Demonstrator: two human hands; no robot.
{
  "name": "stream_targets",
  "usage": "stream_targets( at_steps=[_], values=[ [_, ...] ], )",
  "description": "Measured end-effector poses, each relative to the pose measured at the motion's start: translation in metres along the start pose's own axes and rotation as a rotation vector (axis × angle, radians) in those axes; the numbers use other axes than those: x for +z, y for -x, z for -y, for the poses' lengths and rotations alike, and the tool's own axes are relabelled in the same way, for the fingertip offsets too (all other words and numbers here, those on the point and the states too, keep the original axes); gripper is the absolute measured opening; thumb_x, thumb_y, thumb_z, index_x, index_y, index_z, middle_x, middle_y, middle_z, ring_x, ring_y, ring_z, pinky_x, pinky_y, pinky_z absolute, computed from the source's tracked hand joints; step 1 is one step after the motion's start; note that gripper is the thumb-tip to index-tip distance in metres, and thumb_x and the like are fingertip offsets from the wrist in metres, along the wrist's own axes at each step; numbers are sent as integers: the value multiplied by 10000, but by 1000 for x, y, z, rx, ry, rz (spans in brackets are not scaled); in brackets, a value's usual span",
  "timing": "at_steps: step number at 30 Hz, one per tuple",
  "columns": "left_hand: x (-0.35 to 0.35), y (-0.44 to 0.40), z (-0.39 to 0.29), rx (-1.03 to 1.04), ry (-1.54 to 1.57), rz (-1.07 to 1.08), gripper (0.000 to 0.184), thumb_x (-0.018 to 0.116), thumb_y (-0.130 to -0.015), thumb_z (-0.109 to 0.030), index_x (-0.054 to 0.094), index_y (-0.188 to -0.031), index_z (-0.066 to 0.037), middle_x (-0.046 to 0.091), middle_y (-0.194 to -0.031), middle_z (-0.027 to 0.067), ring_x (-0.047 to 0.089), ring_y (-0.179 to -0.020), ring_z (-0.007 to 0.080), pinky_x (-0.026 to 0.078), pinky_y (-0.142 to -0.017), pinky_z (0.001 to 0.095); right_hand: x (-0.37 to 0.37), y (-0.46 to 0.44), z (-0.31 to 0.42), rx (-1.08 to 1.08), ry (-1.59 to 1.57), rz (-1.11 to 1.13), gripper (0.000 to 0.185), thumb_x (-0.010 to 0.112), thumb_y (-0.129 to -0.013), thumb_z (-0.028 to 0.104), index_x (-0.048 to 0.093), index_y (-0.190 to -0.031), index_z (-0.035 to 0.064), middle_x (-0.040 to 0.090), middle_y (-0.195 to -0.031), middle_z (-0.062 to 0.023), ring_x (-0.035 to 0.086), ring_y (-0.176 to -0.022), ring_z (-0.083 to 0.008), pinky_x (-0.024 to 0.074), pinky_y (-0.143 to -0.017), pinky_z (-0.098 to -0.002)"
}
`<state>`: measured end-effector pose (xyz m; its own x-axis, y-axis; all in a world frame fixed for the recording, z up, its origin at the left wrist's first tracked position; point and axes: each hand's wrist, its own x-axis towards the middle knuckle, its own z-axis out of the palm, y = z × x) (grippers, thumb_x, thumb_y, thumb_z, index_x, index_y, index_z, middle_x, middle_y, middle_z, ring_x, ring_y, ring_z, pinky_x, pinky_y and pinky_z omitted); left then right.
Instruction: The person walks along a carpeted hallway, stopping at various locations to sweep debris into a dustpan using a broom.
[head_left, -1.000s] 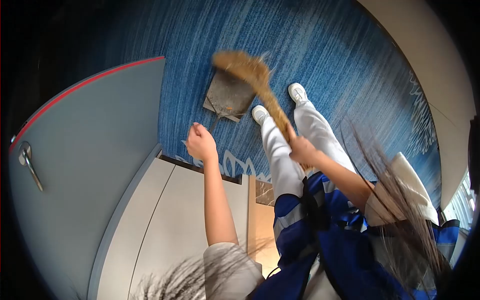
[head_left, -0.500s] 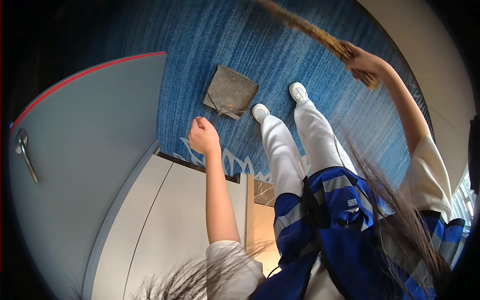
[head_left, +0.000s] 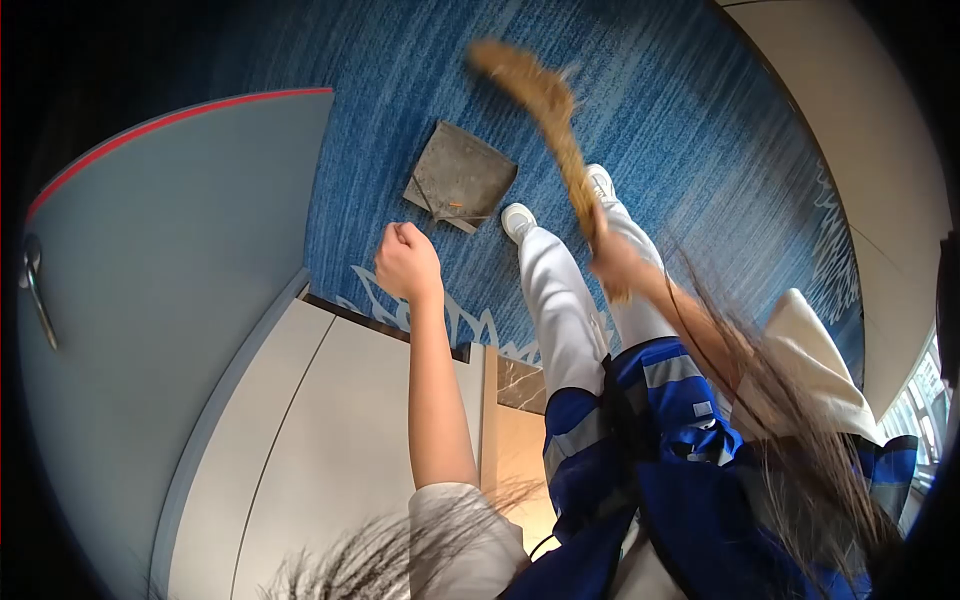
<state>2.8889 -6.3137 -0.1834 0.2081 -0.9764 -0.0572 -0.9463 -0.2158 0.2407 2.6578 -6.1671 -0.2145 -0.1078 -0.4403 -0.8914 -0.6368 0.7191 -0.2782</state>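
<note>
Wrapped around the handle of a straw broom (head_left: 563, 135), my right hand (head_left: 622, 262) is held in front of my right leg. The broom's curved head points up and to the left over the carpet, slightly blurred by motion. My left hand (head_left: 408, 262) is closed in a fist just below a grey metal dustpan (head_left: 465, 175), at the end of its thin handle, which is mostly hidden by the fist. A small orange bit (head_left: 455, 205) lies in the dustpan, near its handle side.
Blue streaked carpet (head_left: 400, 60) covers the floor. A grey door (head_left: 180, 250) with a red edge and metal lever stands at the left, beside pale panels (head_left: 330, 440). A beige wall (head_left: 830, 90) curves along the right. My white shoes (head_left: 518, 222) stand near the dustpan.
My right hand has swung the broom from the upper right down and left, toward my legs and the dustpan. My left hand and the dustpan have barely moved.
</note>
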Motion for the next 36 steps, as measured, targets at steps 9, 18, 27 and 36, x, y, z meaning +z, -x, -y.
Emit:
stream_targets(
  at_steps=[9, 18, 27, 36],
  values=[
    [7, 1, 5, 22, 4, -17, 269, 391, -741, -221, 471, -528, -78, 507, -487, 104, 492, -441, 316, 346, -391, 411, -122, 45, -34, 51, -377, 447, 816, 548, -601, 54, 188, -1333, 84, 529, -969, -205, 559, -792, -256, 468, -677, -330],
    [-2, -1, -4, -28, -2, 29, 289, 386, -750, -225, 479, -521, -74, 510, -480, 103, 497, -437, 312, 348, -390, 409, -234, -15, -25, -32, -194, -139, 762, 524, -638, 4, 192, -1318, 89, 504, -739, -131, 514, -491, -163, 440, -405, -289],
    [-2, -6, -5, -35, -18, -13, 290, 389, -746, -224, 480, -519, -67, 513, -482, 106, 501, -443, 318, 353, -394, 416, -133, -120, -10, 60, 112, -256, 872, 572, -679, 91, -27, -1305, -4, 550, -810, -237, 576, -705, -302, 481, -582, -371],
    [-5, -7, -8, -50, -59, -21, 294, 392, -741, -237, 515, -534, -68, 550, -529, 128, 538, -498, 340, 393, -424, 435, -1, 32, -42, -478, -34, 55, 817, 570, -649, 100, 115, -1325, 52, 577, -798, -200, 578, -705, -312, 475, -642, -388]
  ],
)
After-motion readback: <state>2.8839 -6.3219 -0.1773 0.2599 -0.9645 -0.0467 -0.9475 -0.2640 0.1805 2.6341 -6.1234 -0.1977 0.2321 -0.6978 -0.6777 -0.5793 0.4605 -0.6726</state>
